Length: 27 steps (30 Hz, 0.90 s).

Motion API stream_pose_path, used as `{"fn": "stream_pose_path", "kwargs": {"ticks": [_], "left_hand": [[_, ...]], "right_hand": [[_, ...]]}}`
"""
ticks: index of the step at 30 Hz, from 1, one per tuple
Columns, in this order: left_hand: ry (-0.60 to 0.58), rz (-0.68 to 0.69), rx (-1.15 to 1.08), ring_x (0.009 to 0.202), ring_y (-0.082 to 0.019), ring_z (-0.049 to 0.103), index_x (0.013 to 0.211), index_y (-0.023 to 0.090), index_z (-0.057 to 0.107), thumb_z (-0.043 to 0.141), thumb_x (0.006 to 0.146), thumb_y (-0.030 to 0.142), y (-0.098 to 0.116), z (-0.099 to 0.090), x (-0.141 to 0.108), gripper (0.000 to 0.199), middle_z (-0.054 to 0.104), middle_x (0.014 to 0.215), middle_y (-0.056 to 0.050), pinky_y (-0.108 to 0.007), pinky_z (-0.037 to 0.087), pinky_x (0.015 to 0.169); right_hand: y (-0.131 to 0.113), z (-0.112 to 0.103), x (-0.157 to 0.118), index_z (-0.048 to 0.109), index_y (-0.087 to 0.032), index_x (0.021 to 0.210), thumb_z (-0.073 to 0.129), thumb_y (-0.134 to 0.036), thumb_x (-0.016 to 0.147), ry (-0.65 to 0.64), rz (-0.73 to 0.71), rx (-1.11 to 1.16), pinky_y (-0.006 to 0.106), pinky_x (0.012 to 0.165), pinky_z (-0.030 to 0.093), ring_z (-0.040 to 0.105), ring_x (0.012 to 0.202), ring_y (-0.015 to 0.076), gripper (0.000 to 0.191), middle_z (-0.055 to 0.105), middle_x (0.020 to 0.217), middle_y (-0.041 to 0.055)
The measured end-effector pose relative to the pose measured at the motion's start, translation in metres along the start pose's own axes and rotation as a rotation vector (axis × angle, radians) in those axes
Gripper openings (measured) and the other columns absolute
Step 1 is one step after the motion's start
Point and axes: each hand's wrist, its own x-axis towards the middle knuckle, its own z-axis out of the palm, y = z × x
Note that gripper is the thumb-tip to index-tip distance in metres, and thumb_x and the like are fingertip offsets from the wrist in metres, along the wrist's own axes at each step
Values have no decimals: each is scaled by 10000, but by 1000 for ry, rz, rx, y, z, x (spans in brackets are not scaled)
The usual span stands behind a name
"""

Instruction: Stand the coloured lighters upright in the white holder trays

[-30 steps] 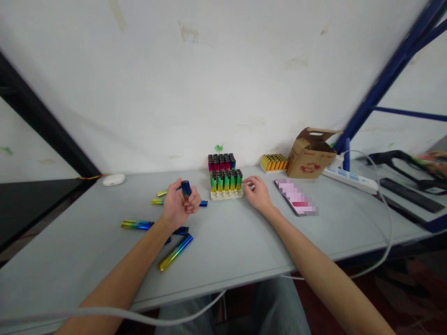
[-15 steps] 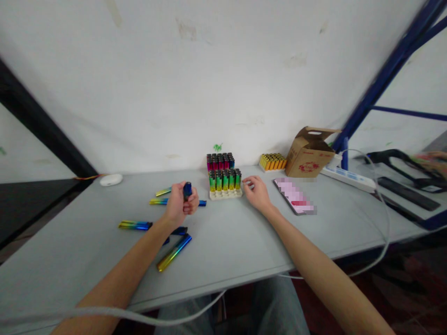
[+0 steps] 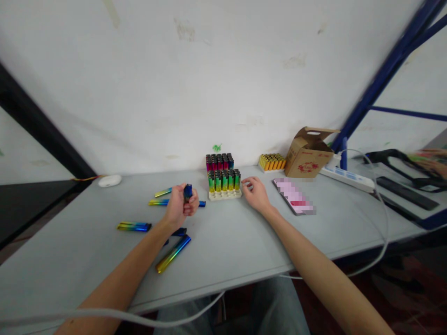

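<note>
My left hand (image 3: 179, 204) is closed in a fist round a dark blue shiny lighter (image 3: 187, 191), held upright with its top showing above the fingers. My right hand (image 3: 255, 193) rests loosely bent at the right side of a white tray (image 3: 225, 195), its fingertips close to the green-and-yellow lighters (image 3: 225, 181) standing there; nothing shows in it. The front row of the tray has bare slots. About my left hand lie several shiny blue-to-yellow lighters or lighter cases, among them one in front (image 3: 173, 253) and a pair to the left (image 3: 134, 226).
Behind the tray stand pink-and-blue lighters (image 3: 219, 163). Farther right are a tray of yellow lighters (image 3: 273, 162), an open cardboard box (image 3: 309, 156), a phone (image 3: 294, 196) and a power strip (image 3: 347, 179). A white earphone-type case (image 3: 110, 181) lies left. A white cable crosses the front.
Both hands stay almost where they were, the left one still round the blue lighter. The view has shifted very slightly.
</note>
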Motion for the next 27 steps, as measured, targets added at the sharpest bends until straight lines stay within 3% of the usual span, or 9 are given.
{"fn": "stream_pose_path", "kwargs": {"ticks": [20,27], "left_hand": [[-63,-40,9,340,-73,223,503,174,436,347,864,453,-4,0,1,466,239,407,56,-175,189,344],[-28,-37,18,336,-60,221,531,172,438,371,877,558,-5,2,0,523,241,416,69,-163,185,339]], "right_hand": [[2,0,0,649,-169,912,502,-236,810,-11,-10,-9,299,718,501,594,742,148,191,601,975,61],[1,0,0,654,-164,907,502,-233,811,-17,-4,-15,302,723,498,599,753,156,193,606,967,67]]}}
